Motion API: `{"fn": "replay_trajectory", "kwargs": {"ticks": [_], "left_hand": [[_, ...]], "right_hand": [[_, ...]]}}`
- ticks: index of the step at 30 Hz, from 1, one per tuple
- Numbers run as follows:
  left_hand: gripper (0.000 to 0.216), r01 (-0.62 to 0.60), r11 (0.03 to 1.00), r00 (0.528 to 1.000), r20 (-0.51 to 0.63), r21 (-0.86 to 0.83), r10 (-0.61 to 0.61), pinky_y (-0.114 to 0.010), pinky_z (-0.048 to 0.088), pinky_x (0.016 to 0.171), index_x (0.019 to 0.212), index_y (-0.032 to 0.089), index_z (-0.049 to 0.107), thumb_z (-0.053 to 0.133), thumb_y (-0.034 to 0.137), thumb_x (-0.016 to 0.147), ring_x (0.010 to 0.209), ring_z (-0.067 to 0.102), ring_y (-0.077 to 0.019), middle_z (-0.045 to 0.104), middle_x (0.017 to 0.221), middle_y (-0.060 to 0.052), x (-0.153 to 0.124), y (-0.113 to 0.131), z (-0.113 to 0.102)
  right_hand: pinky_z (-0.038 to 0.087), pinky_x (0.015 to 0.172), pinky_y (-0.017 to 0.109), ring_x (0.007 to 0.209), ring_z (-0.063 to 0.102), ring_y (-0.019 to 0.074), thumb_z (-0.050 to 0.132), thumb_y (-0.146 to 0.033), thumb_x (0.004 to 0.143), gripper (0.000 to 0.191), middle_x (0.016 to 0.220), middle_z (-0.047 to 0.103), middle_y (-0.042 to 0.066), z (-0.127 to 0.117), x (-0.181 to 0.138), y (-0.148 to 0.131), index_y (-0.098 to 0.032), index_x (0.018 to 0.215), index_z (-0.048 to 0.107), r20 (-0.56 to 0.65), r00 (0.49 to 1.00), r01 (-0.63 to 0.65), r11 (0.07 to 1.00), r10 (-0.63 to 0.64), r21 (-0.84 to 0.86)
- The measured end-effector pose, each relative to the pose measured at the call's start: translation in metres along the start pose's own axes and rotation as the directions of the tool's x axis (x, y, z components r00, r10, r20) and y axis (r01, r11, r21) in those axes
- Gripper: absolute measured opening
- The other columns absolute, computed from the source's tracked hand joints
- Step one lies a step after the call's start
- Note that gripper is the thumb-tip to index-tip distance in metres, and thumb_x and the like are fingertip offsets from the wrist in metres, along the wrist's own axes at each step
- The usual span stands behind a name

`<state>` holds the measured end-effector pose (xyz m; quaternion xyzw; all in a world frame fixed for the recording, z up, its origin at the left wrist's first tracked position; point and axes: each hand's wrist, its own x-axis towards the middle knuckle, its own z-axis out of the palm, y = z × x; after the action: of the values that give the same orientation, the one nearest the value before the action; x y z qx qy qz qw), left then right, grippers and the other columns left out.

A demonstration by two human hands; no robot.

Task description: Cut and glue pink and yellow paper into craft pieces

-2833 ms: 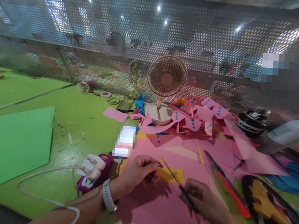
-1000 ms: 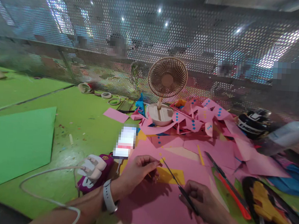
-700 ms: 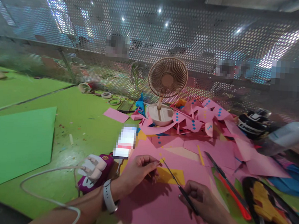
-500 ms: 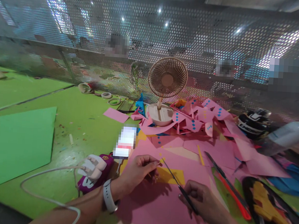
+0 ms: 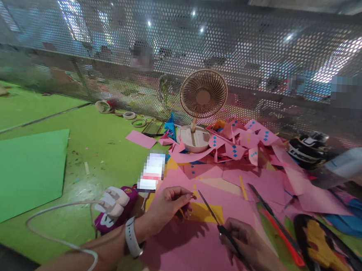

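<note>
My left hand (image 5: 166,206) hovers over a large pink paper sheet (image 5: 192,243), thumb and forefinger pinched on something tiny I cannot make out. My right hand (image 5: 244,243) grips a thin black tweezers-like tool (image 5: 216,220) that slants up and left. Its tip ends a short way right of the left fingertips. A yellow paper piece (image 5: 208,213) lies on the pink sheet under the tool. A white watch is on my left wrist.
A small beige desk fan (image 5: 199,112) stands behind a heap of pink scraps with blue dots (image 5: 245,144). A green sheet (image 5: 17,173) lies left. A white cable and purple charger (image 5: 114,207), tape rolls (image 5: 128,115), a red-handled tool (image 5: 274,224) and a perforated metal screen are around.
The tool's tip has drawn slightly away to the right from my left fingertips, which it met before. Otherwise both hands hold the same pose.
</note>
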<state>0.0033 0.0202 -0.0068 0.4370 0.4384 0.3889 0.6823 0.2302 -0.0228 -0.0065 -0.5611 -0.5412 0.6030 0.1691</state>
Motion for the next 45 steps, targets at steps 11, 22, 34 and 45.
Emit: {"fn": "replay_trajectory", "kwargs": {"ticks": [11, 22, 34, 45], "left_hand": [[0.027, 0.018, 1.000, 0.999, 0.040, -0.009, -0.017, -0.018, 0.042, 0.043, 0.084, 0.013, 0.058, 0.062, 0.039, 0.077, 0.043, 0.055, -0.0077, 0.062, 0.059, 0.000, -0.001, 0.002, 0.003], [0.028, 0.026, 1.000, 0.998, 0.051, -0.013, -0.026, -0.017, 0.042, 0.043, 0.080, 0.014, 0.056, 0.063, 0.040, 0.076, 0.042, 0.055, -0.0074, 0.061, 0.058, 0.001, -0.002, 0.001, 0.004], [0.028, 0.035, 0.999, 0.999, 0.023, -0.017, -0.034, -0.018, 0.043, 0.044, 0.085, 0.013, 0.058, 0.063, 0.039, 0.075, 0.043, 0.054, -0.0079, 0.062, 0.057, 0.001, -0.002, 0.004, 0.005], [0.029, 0.039, 0.999, 0.999, 0.009, -0.020, -0.039, -0.019, 0.045, 0.046, 0.083, 0.013, 0.059, 0.065, 0.040, 0.073, 0.044, 0.053, -0.0079, 0.061, 0.056, 0.001, -0.002, 0.006, 0.005]], "right_hand": [[0.027, 0.038, 0.015, 0.041, 0.040, 0.0036, 0.063, -0.048, 0.071, 0.036, 0.054, 0.051, -0.006, 0.005, -0.003, -0.006, -0.017, 0.069, 0.046, -0.022, 1.000, 0.019, 0.996, -0.021, -0.082], [0.028, 0.043, 0.017, 0.046, 0.043, 0.0052, 0.066, -0.046, 0.070, 0.034, 0.055, 0.048, -0.006, 0.006, -0.001, -0.002, -0.017, 0.068, 0.047, -0.037, 0.999, 0.023, 0.996, -0.026, -0.083], [0.028, 0.043, 0.018, 0.046, 0.045, 0.0064, 0.066, -0.046, 0.070, 0.034, 0.055, 0.048, -0.006, 0.004, 0.000, 0.002, -0.017, 0.070, 0.048, -0.034, 0.999, 0.037, 0.998, -0.039, -0.050], [0.029, 0.045, 0.018, 0.048, 0.043, 0.0065, 0.066, -0.046, 0.070, 0.036, 0.054, 0.045, -0.007, 0.003, 0.001, 0.003, -0.017, 0.068, 0.046, -0.041, 0.998, 0.050, 0.998, -0.051, -0.030]]}}
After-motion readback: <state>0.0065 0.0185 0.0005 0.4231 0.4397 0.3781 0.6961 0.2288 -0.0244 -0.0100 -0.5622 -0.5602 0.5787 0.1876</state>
